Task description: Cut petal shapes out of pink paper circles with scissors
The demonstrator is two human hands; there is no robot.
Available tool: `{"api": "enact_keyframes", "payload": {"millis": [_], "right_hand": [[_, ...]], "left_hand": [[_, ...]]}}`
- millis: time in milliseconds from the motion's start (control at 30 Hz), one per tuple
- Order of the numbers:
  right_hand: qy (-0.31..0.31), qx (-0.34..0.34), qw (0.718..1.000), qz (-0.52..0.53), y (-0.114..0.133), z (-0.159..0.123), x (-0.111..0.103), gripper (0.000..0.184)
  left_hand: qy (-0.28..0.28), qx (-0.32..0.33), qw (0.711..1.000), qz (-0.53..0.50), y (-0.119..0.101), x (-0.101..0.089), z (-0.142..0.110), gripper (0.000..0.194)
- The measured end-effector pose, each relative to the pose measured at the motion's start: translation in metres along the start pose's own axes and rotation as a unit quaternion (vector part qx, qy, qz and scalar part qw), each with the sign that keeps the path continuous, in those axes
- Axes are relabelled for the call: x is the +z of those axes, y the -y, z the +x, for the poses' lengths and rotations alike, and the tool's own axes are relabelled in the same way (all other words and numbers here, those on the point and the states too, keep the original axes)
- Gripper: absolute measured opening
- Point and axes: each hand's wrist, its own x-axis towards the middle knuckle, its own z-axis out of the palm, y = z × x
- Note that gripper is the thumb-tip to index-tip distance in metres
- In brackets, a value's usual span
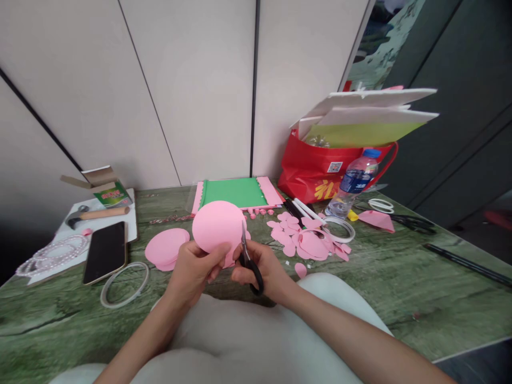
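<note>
A round pink paper disc (218,223) is pinched at its lower edge by my left hand (200,262), fingers closed. My right hand (266,269) grips black-handled scissors (256,276), their blades pointing up along the disc's right edge. Whether the blades are closed on the paper I cannot tell. Left of my left hand lies a stack of pink paper circles (166,248). On the table to the right of my right hand are loose pink petal-shaped paper pieces (314,244). One single petal piece (301,270) lies nearer to me.
Behind my hands lies a green and pink paper stack (236,193). At right stand a water bottle (352,184) and a red bag (304,165). Tape rolls (339,229), a phone (106,252), a hammer (100,213), bead strings (56,255) and a black pen (468,264) lie around.
</note>
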Motion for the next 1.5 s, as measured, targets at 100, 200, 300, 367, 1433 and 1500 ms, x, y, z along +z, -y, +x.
{"api": "enact_keyframes", "payload": {"millis": [100, 200, 300, 367, 1433, 1500], "right_hand": [[-0.010, 0.019, 1.000, -0.004, -0.0005, 0.0000, 0.0006, 0.034], [-0.016, 0.024, 1.000, 0.001, -0.0013, -0.0004, 0.0008, 0.033], [-0.012, 0.021, 1.000, 0.009, -0.0015, -0.0010, 0.0006, 0.033], [-0.002, 0.023, 1.000, 0.012, -0.0013, -0.0013, 0.0007, 0.035], [-0.004, -0.025, 1.000, 0.003, 0.0042, -0.0013, 0.0007, 0.044], [-0.005, -0.018, 1.000, 0.003, 0.0034, -0.0013, 0.0003, 0.044]], "left_hand": [[-0.004, 0.011, 1.000, -0.001, 0.0004, -0.0014, 0.0000, 0.030], [0.004, 0.013, 1.000, -0.012, -0.0013, -0.0013, -0.0009, 0.032], [0.043, -0.001, 0.998, -0.040, -0.0039, 0.0002, -0.0022, 0.027], [0.071, -0.017, 0.996, -0.047, -0.0047, 0.0012, -0.0026, 0.027], [0.033, -0.004, 0.999, 0.006, -0.0006, -0.0020, -0.0017, 0.026], [0.033, -0.005, 0.999, 0.005, -0.0013, -0.0019, -0.0016, 0.026]]}}
